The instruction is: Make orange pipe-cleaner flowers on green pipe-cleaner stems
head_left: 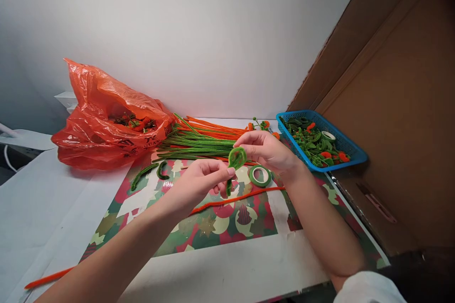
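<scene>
Between my hands is a green pipe-cleaner leaf [237, 157], a rounded loop with a short stem hanging below. My left hand [209, 177] pinches it at the base of the loop, thumb on top. The fingertips of my right hand [266, 150] close on the loop's upper right edge. Just below my right hand lies a roll of green floral tape [260, 176]. An orange pipe cleaner [234, 200] stretches across the patterned mat [213, 225] beneath both hands. Two short bent green pieces [143, 176] rest on the mat to the left.
An orange plastic bag [110, 118] holding fuzzy pieces stands at the back left. Bundled green and orange pipe cleaners [202, 141] lie behind my hands. At right is a blue basket [355, 154] of green and orange pieces, beside a cardboard wall [387, 104] and a pink-handled tool [378, 204].
</scene>
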`<move>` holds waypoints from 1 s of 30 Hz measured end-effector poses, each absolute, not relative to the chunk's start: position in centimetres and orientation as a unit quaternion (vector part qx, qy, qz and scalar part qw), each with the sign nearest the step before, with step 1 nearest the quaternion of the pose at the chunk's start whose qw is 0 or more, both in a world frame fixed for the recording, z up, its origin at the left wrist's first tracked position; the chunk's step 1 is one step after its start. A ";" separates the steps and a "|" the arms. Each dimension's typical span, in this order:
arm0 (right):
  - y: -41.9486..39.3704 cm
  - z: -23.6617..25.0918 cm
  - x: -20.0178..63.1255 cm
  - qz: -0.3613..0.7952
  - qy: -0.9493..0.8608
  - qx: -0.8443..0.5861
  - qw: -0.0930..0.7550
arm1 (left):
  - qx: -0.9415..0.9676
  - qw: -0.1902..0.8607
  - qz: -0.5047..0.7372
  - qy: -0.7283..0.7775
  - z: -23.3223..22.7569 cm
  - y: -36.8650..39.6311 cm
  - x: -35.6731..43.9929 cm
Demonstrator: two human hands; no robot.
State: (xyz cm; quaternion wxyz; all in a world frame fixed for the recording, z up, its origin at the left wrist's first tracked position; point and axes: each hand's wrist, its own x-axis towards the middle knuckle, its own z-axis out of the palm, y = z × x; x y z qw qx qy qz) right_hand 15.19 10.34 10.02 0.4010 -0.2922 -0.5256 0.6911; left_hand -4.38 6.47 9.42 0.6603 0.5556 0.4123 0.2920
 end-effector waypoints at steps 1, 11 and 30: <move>10.4 10.0 15.1 0.695 -0.516 -0.287 0.410 | 0.557 0.658 0.292 0.413 9.5 6.4 -4.3; 9.9 10.9 16.0 0.645 -0.597 -0.324 0.350 | 0.583 0.629 0.290 0.425 9.7 6.2 -4.2; 7.2 12.6 14.4 0.388 -0.732 -0.387 0.405 | 0.477 0.756 0.291 0.340 8.6 6.6 -4.0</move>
